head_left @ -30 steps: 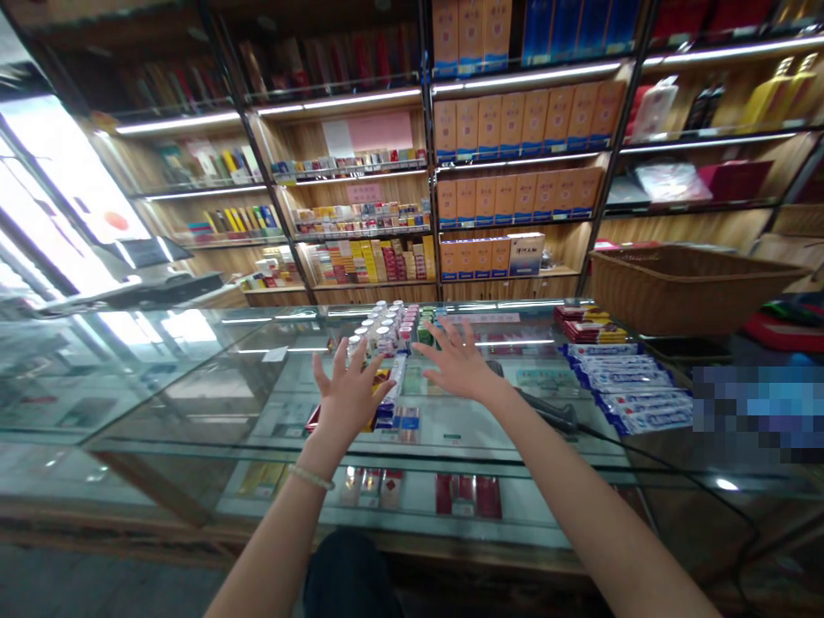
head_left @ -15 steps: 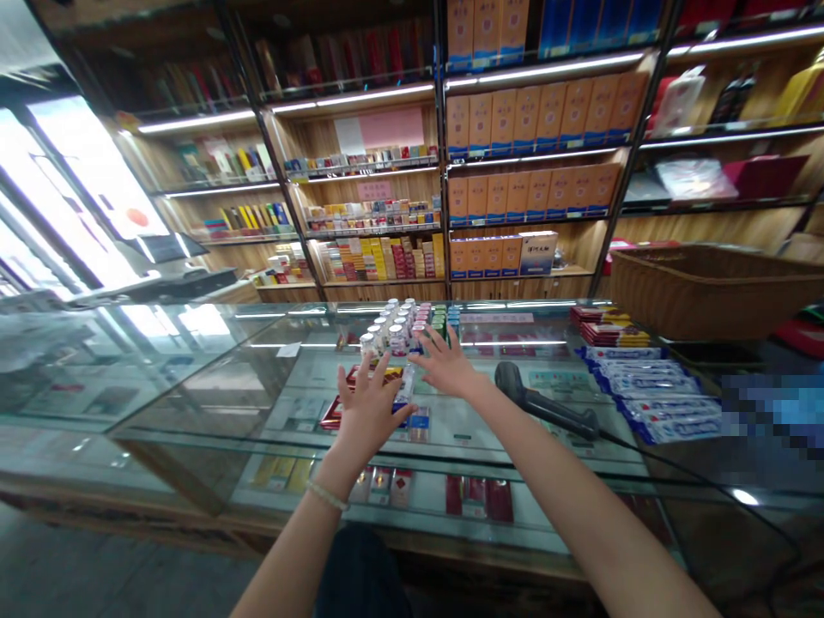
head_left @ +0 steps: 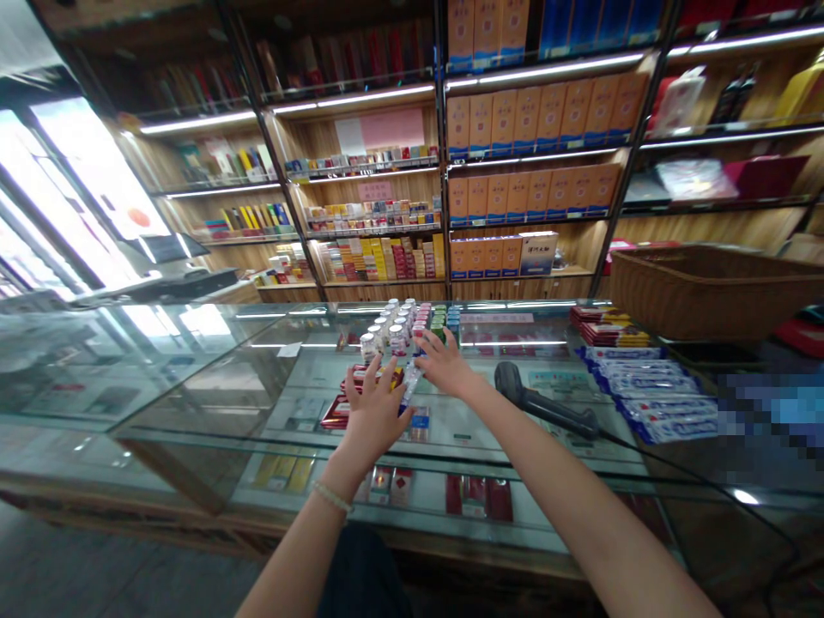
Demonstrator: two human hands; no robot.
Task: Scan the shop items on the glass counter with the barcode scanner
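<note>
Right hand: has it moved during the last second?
Yes. The right hand has shifted left toward the small bottles, uncovering the barcode scanner that it hid before.

Head view. I see both hands stretched out over the clear glass-topped display bench (head_left: 193, 378), fingers spread, nothing held. The left hand (head_left: 375, 414) is over flat red packs (head_left: 336, 412); I cannot tell whether it touches them. The right hand (head_left: 444, 365) reaches the near edge of the rows of small white-capped containers (head_left: 396, 326). To its right lies a black handheld scanner (head_left: 547, 405), then long blue-and-white packs (head_left: 644, 382). A brown woven basket (head_left: 701, 287) stands at far right.
</note>
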